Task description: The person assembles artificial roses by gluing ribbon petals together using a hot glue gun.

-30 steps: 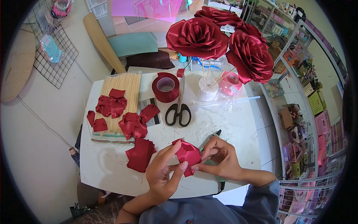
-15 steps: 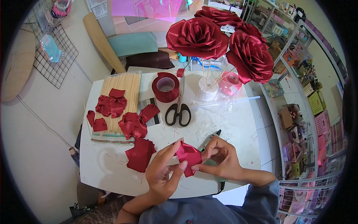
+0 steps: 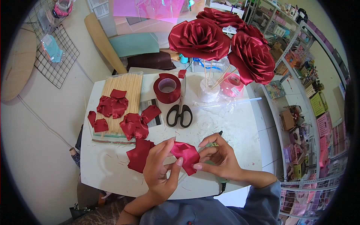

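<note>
A piece of shiny dark red satin ribbon, a petal (image 3: 187,157) with a curved edge, is held up over the table's front. My left hand (image 3: 160,170) pinches its left side between thumb and fingers. On its right side, my right hand (image 3: 221,160) grips the edge with the thumb in front; its index finger is raised off the cloth. Behind my right hand lies a greenish tool with a cord (image 3: 224,186), mostly hidden. Left of my left hand is a stack of red ribbon squares (image 3: 138,156). Shaped red petals (image 3: 135,126) lie beyond it.
Black-handled scissors (image 3: 179,116) and a red ribbon roll (image 3: 167,88) lie mid-table. Thin wooden sticks (image 3: 125,84) fill a pack at left, with more petals (image 3: 112,107) on top. Large red ribbon roses (image 3: 200,39) stand in a white holder (image 3: 208,92). Shelves (image 3: 300,123) line the right.
The petal has turned and shows more of its face. My right index finger has lifted and straightened away from it. My left hand has shifted slightly left and up.
</note>
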The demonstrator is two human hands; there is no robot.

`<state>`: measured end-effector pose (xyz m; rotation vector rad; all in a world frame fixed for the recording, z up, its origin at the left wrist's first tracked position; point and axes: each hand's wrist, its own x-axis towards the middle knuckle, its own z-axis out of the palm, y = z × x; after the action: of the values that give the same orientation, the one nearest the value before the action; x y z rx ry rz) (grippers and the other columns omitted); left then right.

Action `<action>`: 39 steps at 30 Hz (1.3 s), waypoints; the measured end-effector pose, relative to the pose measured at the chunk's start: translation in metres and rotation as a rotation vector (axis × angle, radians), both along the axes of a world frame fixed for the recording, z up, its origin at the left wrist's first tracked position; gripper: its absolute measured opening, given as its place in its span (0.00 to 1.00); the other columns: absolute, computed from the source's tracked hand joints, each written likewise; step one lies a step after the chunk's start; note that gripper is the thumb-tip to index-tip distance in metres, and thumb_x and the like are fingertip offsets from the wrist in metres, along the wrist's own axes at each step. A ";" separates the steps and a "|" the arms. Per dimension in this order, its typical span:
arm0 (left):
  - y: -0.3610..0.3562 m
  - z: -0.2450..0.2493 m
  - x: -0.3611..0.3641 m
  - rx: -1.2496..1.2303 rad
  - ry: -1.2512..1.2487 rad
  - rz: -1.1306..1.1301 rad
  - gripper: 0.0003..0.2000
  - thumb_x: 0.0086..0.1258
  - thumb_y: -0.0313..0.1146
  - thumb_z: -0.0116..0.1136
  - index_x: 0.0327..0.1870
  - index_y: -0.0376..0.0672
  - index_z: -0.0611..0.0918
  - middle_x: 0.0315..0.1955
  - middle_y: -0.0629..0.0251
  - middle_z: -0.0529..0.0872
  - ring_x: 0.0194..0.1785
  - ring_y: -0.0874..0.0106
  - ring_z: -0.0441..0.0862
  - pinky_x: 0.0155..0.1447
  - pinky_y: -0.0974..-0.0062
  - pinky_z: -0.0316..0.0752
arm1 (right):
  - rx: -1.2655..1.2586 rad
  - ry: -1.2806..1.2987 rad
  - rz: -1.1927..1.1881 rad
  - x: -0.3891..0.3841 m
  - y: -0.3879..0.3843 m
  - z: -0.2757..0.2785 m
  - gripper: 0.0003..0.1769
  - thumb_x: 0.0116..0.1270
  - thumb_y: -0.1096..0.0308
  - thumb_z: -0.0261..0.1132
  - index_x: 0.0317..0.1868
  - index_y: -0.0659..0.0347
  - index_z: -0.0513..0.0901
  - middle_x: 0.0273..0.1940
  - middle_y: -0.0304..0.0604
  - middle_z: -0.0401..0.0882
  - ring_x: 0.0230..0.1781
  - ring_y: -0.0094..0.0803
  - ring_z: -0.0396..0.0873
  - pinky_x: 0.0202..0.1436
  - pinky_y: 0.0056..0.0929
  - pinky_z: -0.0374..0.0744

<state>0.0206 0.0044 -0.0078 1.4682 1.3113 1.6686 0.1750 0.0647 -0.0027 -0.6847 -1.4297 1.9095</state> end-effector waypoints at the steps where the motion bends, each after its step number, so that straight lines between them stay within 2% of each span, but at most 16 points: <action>1: 0.000 0.000 0.000 0.007 -0.006 -0.005 0.22 0.55 0.15 0.51 0.53 0.33 0.67 0.50 0.52 0.66 0.48 0.71 0.70 0.39 0.82 0.80 | 0.017 -0.008 0.000 0.000 0.000 -0.002 0.23 0.52 0.82 0.62 0.45 0.61 0.61 0.29 0.42 0.77 0.35 0.23 0.76 0.39 0.20 0.73; 5: 0.000 -0.001 0.000 0.013 -0.050 -0.041 0.25 0.55 0.14 0.50 0.56 0.32 0.62 0.51 0.51 0.65 0.48 0.71 0.71 0.41 0.81 0.78 | 0.062 -0.006 -0.037 -0.001 0.001 -0.005 0.23 0.51 0.83 0.62 0.45 0.61 0.62 0.27 0.41 0.77 0.33 0.23 0.76 0.37 0.18 0.73; 7: 0.000 0.003 0.002 -0.018 -0.181 -0.068 0.32 0.54 0.13 0.51 0.60 0.33 0.53 0.51 0.50 0.64 0.47 0.70 0.71 0.45 0.79 0.76 | 0.099 -0.025 -0.062 0.000 0.002 -0.005 0.22 0.51 0.83 0.61 0.45 0.61 0.62 0.27 0.40 0.76 0.33 0.22 0.76 0.37 0.18 0.72; 8: 0.000 0.004 0.002 -0.018 -0.181 -0.067 0.32 0.54 0.13 0.51 0.60 0.33 0.53 0.51 0.50 0.64 0.47 0.70 0.71 0.45 0.79 0.76 | 0.137 -0.044 -0.086 0.001 0.003 -0.004 0.22 0.52 0.83 0.61 0.45 0.61 0.62 0.27 0.40 0.76 0.32 0.22 0.75 0.36 0.18 0.72; 10: 0.000 0.007 0.002 -0.058 -0.186 -0.109 0.35 0.55 0.14 0.49 0.62 0.36 0.46 0.52 0.50 0.61 0.52 0.67 0.67 0.49 0.78 0.71 | 0.146 -0.033 -0.124 0.002 0.005 -0.004 0.22 0.52 0.83 0.61 0.45 0.61 0.62 0.27 0.39 0.75 0.31 0.22 0.75 0.36 0.18 0.72; 13: 0.000 0.001 0.001 -0.104 -0.182 -0.192 0.36 0.55 0.14 0.50 0.63 0.37 0.45 0.52 0.50 0.62 0.52 0.69 0.68 0.49 0.78 0.71 | 0.186 -0.028 -0.193 0.002 0.007 -0.001 0.20 0.53 0.83 0.60 0.45 0.62 0.62 0.29 0.40 0.74 0.31 0.21 0.73 0.36 0.19 0.71; 17: 0.000 0.001 0.003 -0.238 -0.270 -0.337 0.37 0.54 0.15 0.52 0.63 0.37 0.46 0.49 0.50 0.67 0.50 0.71 0.71 0.49 0.78 0.71 | 0.210 -0.013 -0.219 0.002 0.009 -0.003 0.19 0.55 0.82 0.59 0.45 0.63 0.62 0.29 0.39 0.73 0.32 0.21 0.72 0.39 0.20 0.70; 19: 0.000 0.003 0.001 -0.320 -0.223 -0.367 0.34 0.56 0.16 0.53 0.62 0.35 0.49 0.41 0.52 0.75 0.45 0.72 0.74 0.48 0.79 0.70 | 0.221 -0.022 -0.220 0.003 0.010 -0.002 0.19 0.55 0.82 0.58 0.45 0.63 0.62 0.29 0.39 0.73 0.33 0.21 0.72 0.40 0.20 0.70; 20: -0.001 0.002 0.001 -0.319 -0.223 -0.368 0.34 0.56 0.16 0.53 0.62 0.35 0.49 0.41 0.52 0.75 0.45 0.72 0.74 0.48 0.79 0.70 | 0.229 -0.035 -0.222 0.004 0.010 -0.002 0.18 0.56 0.82 0.58 0.45 0.63 0.62 0.30 0.39 0.73 0.33 0.21 0.73 0.40 0.20 0.70; 22: -0.002 0.000 0.000 -0.340 -0.247 -0.309 0.29 0.58 0.20 0.53 0.60 0.34 0.56 0.32 0.56 0.80 0.37 0.78 0.77 0.41 0.83 0.73 | 0.236 -0.047 -0.225 0.006 0.011 -0.001 0.18 0.56 0.81 0.58 0.45 0.63 0.62 0.30 0.39 0.73 0.33 0.21 0.73 0.41 0.21 0.70; 28: -0.001 0.000 -0.001 -0.319 -0.187 -0.243 0.26 0.59 0.20 0.53 0.59 0.33 0.60 0.25 0.60 0.82 0.30 0.81 0.76 0.35 0.85 0.73 | 0.106 0.099 -0.166 0.008 0.013 0.005 0.14 0.64 0.68 0.52 0.48 0.65 0.63 0.32 0.42 0.73 0.37 0.23 0.72 0.44 0.23 0.69; 31: -0.002 0.001 0.000 -0.319 -0.204 -0.226 0.26 0.59 0.20 0.53 0.59 0.32 0.59 0.25 0.60 0.82 0.28 0.83 0.75 0.33 0.87 0.71 | 0.147 0.020 -0.146 0.010 0.014 -0.001 0.13 0.66 0.65 0.49 0.45 0.66 0.67 0.33 0.42 0.73 0.38 0.22 0.71 0.45 0.22 0.68; 33: -0.002 -0.001 0.000 -0.314 -0.205 -0.227 0.26 0.59 0.20 0.53 0.59 0.33 0.60 0.24 0.61 0.81 0.28 0.84 0.74 0.31 0.88 0.70 | 0.207 -0.092 -0.094 0.012 0.013 -0.002 0.11 0.65 0.67 0.51 0.39 0.67 0.72 0.33 0.40 0.73 0.36 0.20 0.69 0.42 0.20 0.68; 34: -0.002 -0.002 0.000 -0.310 -0.207 -0.228 0.26 0.59 0.21 0.53 0.59 0.33 0.60 0.24 0.62 0.81 0.27 0.85 0.74 0.30 0.89 0.69 | 0.194 -0.064 -0.142 0.008 0.010 -0.002 0.09 0.63 0.69 0.55 0.33 0.68 0.74 0.29 0.38 0.73 0.32 0.18 0.68 0.38 0.18 0.68; 38: -0.003 -0.003 0.000 -0.322 -0.192 -0.228 0.26 0.59 0.21 0.53 0.59 0.34 0.60 0.22 0.64 0.81 0.24 0.87 0.71 0.28 0.90 0.67 | 0.224 -0.174 -0.095 0.006 0.009 -0.005 0.08 0.63 0.69 0.54 0.31 0.67 0.74 0.30 0.38 0.72 0.32 0.20 0.68 0.38 0.20 0.67; 39: -0.003 -0.004 0.000 -0.315 -0.176 -0.227 0.25 0.59 0.21 0.53 0.59 0.34 0.61 0.21 0.65 0.81 0.24 0.87 0.70 0.27 0.90 0.66 | 0.238 -0.179 -0.137 0.004 0.009 -0.006 0.08 0.61 0.70 0.56 0.29 0.68 0.75 0.25 0.37 0.72 0.28 0.18 0.67 0.34 0.18 0.67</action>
<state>0.0209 0.0019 -0.0114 1.2055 1.1983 1.3427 0.1787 0.0733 -0.0083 -0.8311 -1.6431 1.5748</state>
